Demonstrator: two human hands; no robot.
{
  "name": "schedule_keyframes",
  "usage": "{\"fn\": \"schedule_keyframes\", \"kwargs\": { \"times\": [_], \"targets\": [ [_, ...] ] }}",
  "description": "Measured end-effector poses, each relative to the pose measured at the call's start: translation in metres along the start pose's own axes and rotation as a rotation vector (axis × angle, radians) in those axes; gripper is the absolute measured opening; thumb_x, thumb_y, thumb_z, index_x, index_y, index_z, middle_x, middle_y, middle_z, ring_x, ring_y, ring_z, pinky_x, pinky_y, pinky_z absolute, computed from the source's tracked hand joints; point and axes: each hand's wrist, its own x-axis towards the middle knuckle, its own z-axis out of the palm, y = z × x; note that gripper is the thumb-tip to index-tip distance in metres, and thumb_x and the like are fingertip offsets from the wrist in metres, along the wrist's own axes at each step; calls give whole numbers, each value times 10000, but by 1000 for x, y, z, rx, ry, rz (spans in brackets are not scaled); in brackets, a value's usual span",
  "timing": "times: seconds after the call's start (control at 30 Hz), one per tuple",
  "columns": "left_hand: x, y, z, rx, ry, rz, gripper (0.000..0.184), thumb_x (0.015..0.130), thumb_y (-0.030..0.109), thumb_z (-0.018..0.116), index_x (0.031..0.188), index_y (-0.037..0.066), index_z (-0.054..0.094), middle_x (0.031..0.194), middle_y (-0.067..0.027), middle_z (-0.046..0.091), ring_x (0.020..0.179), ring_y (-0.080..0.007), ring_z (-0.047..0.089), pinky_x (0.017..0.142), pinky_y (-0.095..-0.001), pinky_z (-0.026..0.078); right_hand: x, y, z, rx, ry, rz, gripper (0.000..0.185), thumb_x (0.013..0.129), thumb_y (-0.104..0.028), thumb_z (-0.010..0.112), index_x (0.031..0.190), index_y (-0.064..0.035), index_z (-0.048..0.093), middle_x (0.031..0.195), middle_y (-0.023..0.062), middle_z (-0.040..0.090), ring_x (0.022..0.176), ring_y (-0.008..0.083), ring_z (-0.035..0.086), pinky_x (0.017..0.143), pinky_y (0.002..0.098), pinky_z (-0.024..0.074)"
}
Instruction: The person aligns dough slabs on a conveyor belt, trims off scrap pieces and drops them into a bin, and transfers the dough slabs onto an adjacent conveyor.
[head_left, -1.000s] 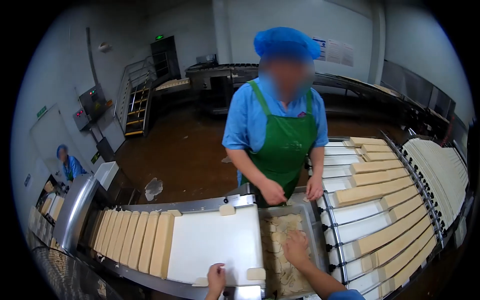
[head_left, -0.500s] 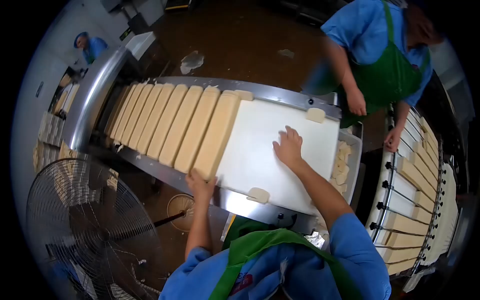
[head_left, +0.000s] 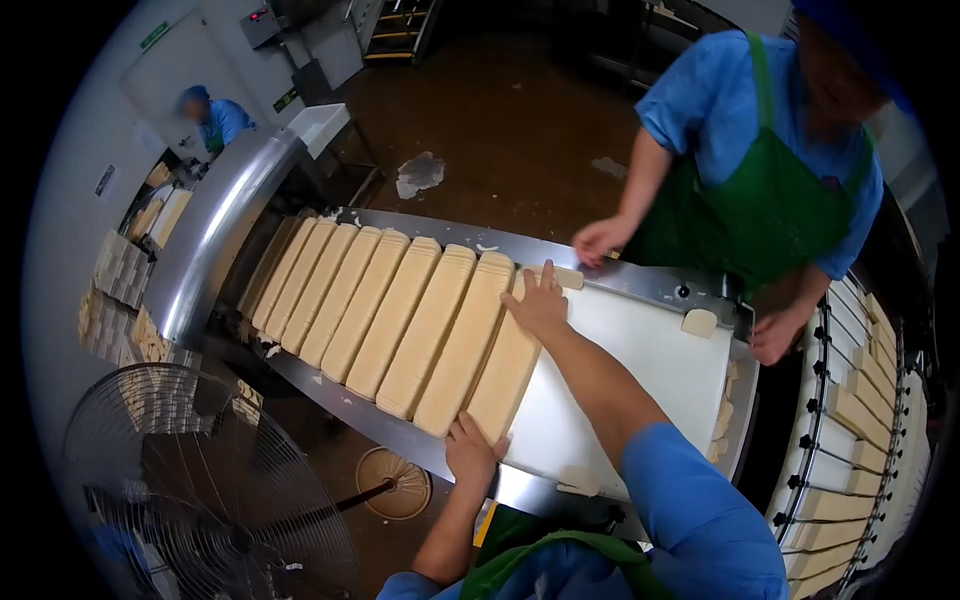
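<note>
Long pale dough-like blocks lie side by side across the conveyor, their tops lined crosswise near the far ends. The nearest one on the right, a flatter pale dough-like slab, lies between my hands. My left hand is around its near end, fingers on one side and thumb on the other. My right hand rests on its far end with fingers spread. A small cut end piece sits just beyond my right hand. Other small offcuts lie on the white belt, including one end piece.
A metal hood spans the conveyor at the left. A large fan stands at lower left. Across the conveyor is a co-worker in a green apron, one hand near the rail. At right, a second conveyor carries pale slabs.
My right hand has moved left from the bare belt to the far end of the slab. The blocks sit farther right in view. The co-worker's hand has come closer to the rail.
</note>
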Motion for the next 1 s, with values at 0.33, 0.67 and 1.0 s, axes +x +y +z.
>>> {"fn": "schedule_keyframes", "kwargs": {
  "times": [0.33, 0.67, 1.0],
  "targets": [
    [-14, 47, -9, -244, -295, 211, 857, 658, 311, 801, 1304, -12, 340, 1151, -272, 449, 981, -445, 518, 841, -477, 456, -67, 127, -16, 51, 177, 334, 769, 800, -508, 550, 1379, -50, 336, 1473, 209, 250, 1282, 369, 368, 1002, 470, 362],
    [-84, 189, 45, -261, -360, 559, 806, 699, 188, 748, 1314, 33, 249, 1167, -308, 329, 915, -476, 501, 836, -504, 456, -213, 318, -84, 546, 538, 838, 898, 665, -355, 733, 1342, 6, 265, 1475, 303, 92, 1262, 441, 379, 916, 493, 433],
    [-169, 387, 60, -611, -199, 976, 750, 745, -80, 623, 1401, 53, 287, 1413, -339, 163, 1273, -482, 284, 1065, -454, 268, -379, 523, -174, 789, 1114, 930, 839, 726, -380, 664, 1329, -10, 211, 1283, 279, 311, 1060, 474, 510, 892, 501, 458]
  ]
}}
